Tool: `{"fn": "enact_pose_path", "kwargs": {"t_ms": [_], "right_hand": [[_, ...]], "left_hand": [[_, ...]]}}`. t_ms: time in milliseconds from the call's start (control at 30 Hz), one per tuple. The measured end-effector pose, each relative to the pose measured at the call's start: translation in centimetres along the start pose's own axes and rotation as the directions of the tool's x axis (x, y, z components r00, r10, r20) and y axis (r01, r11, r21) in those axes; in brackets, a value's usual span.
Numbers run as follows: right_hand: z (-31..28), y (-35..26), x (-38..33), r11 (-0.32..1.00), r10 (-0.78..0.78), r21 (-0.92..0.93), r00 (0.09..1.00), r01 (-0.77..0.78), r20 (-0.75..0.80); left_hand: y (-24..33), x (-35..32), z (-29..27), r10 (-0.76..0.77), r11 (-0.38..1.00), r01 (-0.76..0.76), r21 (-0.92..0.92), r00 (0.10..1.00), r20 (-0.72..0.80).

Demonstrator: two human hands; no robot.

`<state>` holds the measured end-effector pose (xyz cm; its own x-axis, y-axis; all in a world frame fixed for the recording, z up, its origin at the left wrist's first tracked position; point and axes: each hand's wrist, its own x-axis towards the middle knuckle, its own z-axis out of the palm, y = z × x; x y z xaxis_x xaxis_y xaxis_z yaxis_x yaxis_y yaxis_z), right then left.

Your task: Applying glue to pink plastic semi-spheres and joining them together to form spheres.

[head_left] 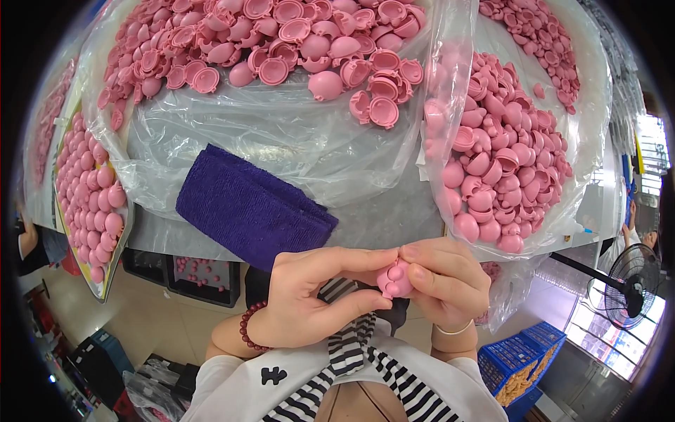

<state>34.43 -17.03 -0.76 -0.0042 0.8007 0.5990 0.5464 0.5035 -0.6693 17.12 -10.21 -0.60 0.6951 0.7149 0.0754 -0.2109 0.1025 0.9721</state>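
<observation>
Both hands meet off the surface's near edge, over open room — the left hand and right hand each curled shut on one small pink toy piece, pinched between thumbs and fingertips (its axis I can't tell). Just beyond, at the edge, lies a folded purple towel; bags of pink shells crowd the far side.

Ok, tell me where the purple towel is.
In the head view, the purple towel lies folded left of centre on the table edge, on clear plastic sheeting, just above the left hand.
</observation>
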Motion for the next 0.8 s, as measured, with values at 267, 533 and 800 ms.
{"fn": "enact_pose_path", "kwargs": {"t_ms": [267, 533, 800], "right_hand": [[0.1, -1.6, 0.5, 0.992, 0.0, -0.123, 0.995, -0.012, -0.096], [0.5, -1.7, 0.0, 0.985, 0.14, 0.104, 0.989, -0.135, -0.044], [0.7, -2.0, 0.0, 0.984, 0.135, 0.124, 0.989, -0.128, -0.052]], "left_hand": [[-0.8, 0.6, 1.0, -0.087, 0.881, 0.141, -0.451, 0.987, 0.138], [-1.6, 1.4, 0.9, 0.131, 0.989, -0.113, -0.094, 0.969, 0.209], [-1.3, 1.2, 1.1, 0.242, 0.968, -0.25, 0.031, 0.956, 0.166]]}}
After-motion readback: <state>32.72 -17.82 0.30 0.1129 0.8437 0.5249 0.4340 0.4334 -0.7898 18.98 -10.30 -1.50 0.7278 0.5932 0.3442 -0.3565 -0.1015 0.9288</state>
